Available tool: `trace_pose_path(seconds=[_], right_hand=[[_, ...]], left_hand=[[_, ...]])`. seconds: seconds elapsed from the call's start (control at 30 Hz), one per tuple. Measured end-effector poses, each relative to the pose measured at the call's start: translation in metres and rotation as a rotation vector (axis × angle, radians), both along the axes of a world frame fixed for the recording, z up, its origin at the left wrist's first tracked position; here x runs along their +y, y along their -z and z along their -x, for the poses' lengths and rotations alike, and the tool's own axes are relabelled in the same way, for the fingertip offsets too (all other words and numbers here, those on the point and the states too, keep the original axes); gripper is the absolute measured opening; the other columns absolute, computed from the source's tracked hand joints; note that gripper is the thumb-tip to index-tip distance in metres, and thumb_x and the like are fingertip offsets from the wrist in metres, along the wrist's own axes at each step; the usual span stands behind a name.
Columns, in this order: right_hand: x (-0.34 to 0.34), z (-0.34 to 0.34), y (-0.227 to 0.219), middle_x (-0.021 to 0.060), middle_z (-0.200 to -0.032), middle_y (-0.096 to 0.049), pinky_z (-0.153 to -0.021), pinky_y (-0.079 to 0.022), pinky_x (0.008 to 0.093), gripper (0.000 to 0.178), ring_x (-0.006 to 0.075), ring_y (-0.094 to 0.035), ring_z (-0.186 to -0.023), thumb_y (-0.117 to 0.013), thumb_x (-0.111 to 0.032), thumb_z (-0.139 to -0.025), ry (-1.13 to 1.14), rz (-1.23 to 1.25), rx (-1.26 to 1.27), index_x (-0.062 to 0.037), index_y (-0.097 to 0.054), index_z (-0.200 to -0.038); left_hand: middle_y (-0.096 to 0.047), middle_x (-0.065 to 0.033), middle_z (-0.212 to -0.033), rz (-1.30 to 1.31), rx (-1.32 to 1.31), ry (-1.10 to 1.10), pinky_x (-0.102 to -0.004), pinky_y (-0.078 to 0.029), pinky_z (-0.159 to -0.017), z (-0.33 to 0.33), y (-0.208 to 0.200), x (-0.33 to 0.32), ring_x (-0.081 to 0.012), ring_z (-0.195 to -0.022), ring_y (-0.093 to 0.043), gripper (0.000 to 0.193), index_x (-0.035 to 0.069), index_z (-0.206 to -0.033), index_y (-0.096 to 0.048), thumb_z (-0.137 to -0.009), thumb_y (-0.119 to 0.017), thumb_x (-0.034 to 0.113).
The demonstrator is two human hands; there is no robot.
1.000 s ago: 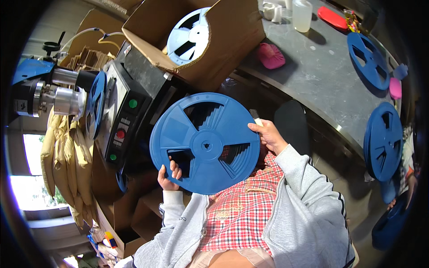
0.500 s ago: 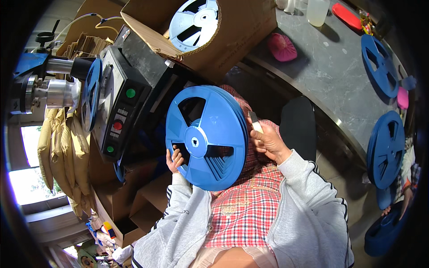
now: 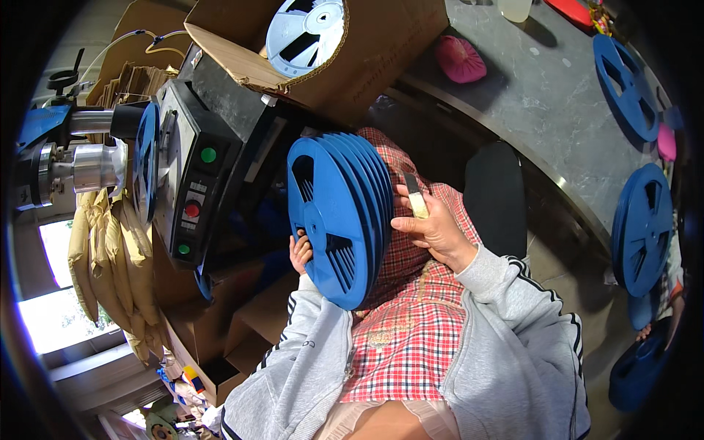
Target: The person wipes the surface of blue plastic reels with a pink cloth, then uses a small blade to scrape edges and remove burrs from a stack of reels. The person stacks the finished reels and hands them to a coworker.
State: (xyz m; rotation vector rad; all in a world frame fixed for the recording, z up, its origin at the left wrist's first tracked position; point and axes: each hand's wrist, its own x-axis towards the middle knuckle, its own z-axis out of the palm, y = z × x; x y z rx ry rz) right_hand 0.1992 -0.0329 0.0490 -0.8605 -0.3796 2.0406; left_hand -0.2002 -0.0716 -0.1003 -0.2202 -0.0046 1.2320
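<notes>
A stack of blue plastic reels (image 3: 326,176) stands tilted over my lap, its rims fanned toward the right. Fingers of my left hand (image 3: 300,252) curl through an opening at the left side of the front reel and hold the stack. On the right side, my right hand (image 3: 444,233) is beside the rims. Between its fingers is a small short-bladed knife (image 3: 418,203) with a pale handle, its dark blade pointing up. The far side of the stack, where it rests against the red checked apron (image 3: 396,352), is hidden.
At left stands a machine with a control panel (image 3: 192,194) and a blue reel (image 3: 147,158) on it. An open cardboard box (image 3: 389,59) holds a white reel (image 3: 304,33). More blue reels (image 3: 645,227) are on the right, near a grey table (image 3: 528,95) and another person's hand.
The reel stack has turned, so its rims now show on the right and its front face looks narrower. My right hand has opened somewhat and turned, still with the knife.
</notes>
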Motion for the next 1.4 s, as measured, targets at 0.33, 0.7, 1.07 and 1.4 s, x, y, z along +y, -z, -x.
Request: trace_pose_path(seconds=[0.33, 0.7, 1.07, 1.4], right_hand=[[0.001, 0.003, 0.007, 0.0156, -0.127, -0.057, -0.044, -0.041, 0.0149, 0.068, 0.0052, -0.061, -0.074, -0.073, 0.0, -0.086, 0.033, 0.002, 0.092, 0.0064, -0.038, -0.144], [0.0, 0.01, 0.026, 0.0114, -0.119, -0.063, -0.043, -0.036, 0.0155, 0.056, 0.0058, -0.059, -0.072, -0.071, 0.003, -0.085, 0.087, 0.072, 0.171, 0.0021, -0.048, -0.136], [0.167, -0.278, -0.204, 0.0081, -0.084, -0.065, -0.034, -0.028, 0.0226, 0.027, 0.0041, -0.039, -0.041, -0.064, -0.007, -0.093, 0.976, -0.64, -0.659, -0.0057, -0.044, -0.112], [0.102, -0.176, -0.132, 0.0081, -0.085, -0.063, -0.069, -0.052, 0.0296, 0.037, 0.0151, -0.063, -0.071, -0.068, -0.011, -0.089, 0.527, -0.544, -0.622, -0.0017, -0.042, -0.115]], left_hand=[[-0.042, -0.0055, -0.074, 0.016, -0.013, 0.03, -0.0283, -0.038, -0.045, -0.01, 0.012, 0.004, -0.0145, -0.052, -0.038, 0.046, -0.004, -0.129, -0.043, -0.108, -0.035, 0.037], [-0.041, -0.0053, -0.074, 0.058, 0.026, 0.048, -0.0285, -0.038, -0.044, 0.017, 0.017, 0.007, -0.0145, -0.052, -0.038, 0.046, -0.003, -0.129, -0.043, -0.108, -0.036, 0.037], [-0.036, -0.004, -0.072, 0.177, 0.394, -0.038, -0.0264, -0.032, -0.041, 0.077, -0.003, 0.006, -0.0129, -0.048, -0.033, 0.045, -0.001, -0.131, -0.042, -0.108, -0.037, 0.037], [-0.044, -0.0017, -0.073, 0.067, 1.139, -0.045, -0.0219, -0.025, -0.036, -0.071, -0.226, 0.044, -0.008, -0.042, -0.029, 0.044, 0.0, -0.131, -0.048, -0.107, -0.042, 0.036]])
